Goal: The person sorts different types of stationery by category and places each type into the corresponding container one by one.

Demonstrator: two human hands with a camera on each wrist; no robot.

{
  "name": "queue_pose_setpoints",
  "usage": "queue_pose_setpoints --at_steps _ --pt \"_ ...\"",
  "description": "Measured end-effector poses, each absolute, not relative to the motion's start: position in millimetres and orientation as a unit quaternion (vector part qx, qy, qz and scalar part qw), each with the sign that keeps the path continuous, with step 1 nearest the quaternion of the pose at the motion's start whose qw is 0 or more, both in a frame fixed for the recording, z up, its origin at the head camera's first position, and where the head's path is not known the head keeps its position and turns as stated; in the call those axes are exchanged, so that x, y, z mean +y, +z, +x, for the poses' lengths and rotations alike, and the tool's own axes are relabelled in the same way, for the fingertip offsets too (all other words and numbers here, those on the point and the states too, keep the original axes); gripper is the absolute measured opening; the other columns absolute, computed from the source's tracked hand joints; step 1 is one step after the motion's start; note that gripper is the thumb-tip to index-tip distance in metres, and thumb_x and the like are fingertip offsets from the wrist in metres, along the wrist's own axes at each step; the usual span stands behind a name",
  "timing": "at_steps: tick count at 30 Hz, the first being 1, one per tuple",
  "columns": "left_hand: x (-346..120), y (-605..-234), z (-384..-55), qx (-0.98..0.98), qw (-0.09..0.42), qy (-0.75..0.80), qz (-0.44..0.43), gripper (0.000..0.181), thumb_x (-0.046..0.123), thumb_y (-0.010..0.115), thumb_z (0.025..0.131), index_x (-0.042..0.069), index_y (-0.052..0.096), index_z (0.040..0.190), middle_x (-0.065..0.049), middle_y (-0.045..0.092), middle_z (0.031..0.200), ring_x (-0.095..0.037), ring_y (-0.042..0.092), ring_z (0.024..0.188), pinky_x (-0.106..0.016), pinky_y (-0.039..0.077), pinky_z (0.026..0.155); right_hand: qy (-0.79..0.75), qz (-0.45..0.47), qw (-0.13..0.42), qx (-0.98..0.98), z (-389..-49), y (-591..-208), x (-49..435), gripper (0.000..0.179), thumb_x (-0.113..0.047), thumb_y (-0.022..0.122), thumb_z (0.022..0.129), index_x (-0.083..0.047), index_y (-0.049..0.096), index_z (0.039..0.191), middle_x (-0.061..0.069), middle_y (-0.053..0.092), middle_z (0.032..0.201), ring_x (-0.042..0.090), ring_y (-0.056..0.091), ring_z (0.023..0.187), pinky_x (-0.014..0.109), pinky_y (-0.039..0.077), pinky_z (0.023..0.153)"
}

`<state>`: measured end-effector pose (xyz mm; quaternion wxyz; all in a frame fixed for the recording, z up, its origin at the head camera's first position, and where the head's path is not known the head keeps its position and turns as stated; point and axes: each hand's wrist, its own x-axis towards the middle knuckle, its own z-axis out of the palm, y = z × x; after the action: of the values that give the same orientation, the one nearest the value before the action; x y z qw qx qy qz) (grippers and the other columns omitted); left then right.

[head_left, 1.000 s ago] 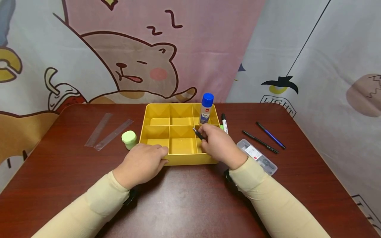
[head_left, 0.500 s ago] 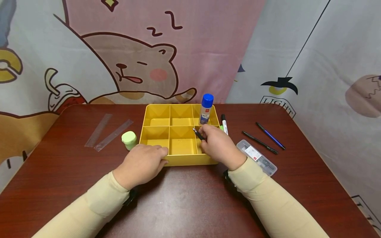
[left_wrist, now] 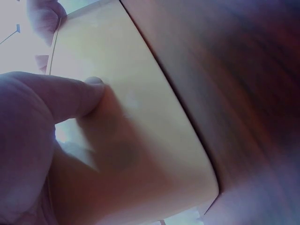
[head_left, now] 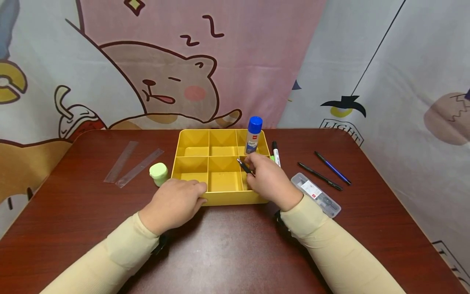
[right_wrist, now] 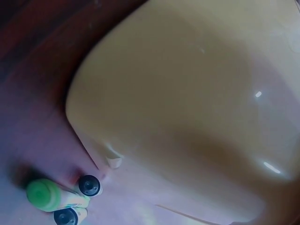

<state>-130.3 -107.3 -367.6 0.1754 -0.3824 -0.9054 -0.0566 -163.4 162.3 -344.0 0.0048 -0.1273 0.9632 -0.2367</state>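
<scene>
A yellow divided tray stands on the table. My left hand grips its front rim, the thumb pressed on the outer wall in the left wrist view and the fingers over the rim. My right hand pinches a black pen with a silver tip, over the front right compartment. Part of the pen is hidden by the hand. A glue bottle with a blue cap stands in the back right compartment. In the right wrist view the tray's outer wall fills most of the picture, and the right hand does not show.
Two clear rulers and a light green lidded pot lie left of the tray. To the right are a white marker, a green-capped item, a black pen, a blue pen and a clear case.
</scene>
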Motion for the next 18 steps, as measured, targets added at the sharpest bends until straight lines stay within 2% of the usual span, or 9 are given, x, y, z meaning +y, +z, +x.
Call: queue_pose_setpoints --at_steps 5,11,18 --pt "-107.4 -367.1 -129.8 -0.907 0.171 -0.055 -0.381 0.035 0.023 0.087 0.081 0.017 0.053 0.077 0.004 0.054 0.066 -0.019 0.06 0.057 -0.035 0.043 0.052 -0.244 -0.128 -0.001 0.961 -162.7 -345.4 163.5 0.039 -0.014 0.074 0.095 -0.004 0.06 0.13 0.013 0.067 0.116 0.027 0.063 0.099 0.046 0.056 0.094" --pt "-107.7 -367.2 -129.7 -0.906 0.174 -0.055 -0.382 0.036 0.023 0.087 0.081 0.017 0.052 0.076 0.004 0.054 0.065 -0.019 0.059 0.056 -0.035 0.042 0.052 -0.259 -0.14 -0.019 0.955 -161.5 -345.4 165.5 0.041 -0.016 0.075 0.095 -0.003 0.06 0.131 0.012 0.067 0.113 0.026 0.063 0.097 0.045 0.056 0.091" --pt "-108.0 -367.1 -129.9 -0.906 0.175 -0.054 -0.381 0.036 0.023 0.087 0.081 0.017 0.051 0.076 0.004 0.053 0.064 -0.02 0.059 0.056 -0.035 0.042 0.051 -0.285 -0.144 -0.028 0.947 -158.9 -342.6 168.9 0.042 -0.016 0.072 0.096 -0.003 0.061 0.135 0.013 0.068 0.122 0.028 0.068 0.105 0.046 0.058 0.095"
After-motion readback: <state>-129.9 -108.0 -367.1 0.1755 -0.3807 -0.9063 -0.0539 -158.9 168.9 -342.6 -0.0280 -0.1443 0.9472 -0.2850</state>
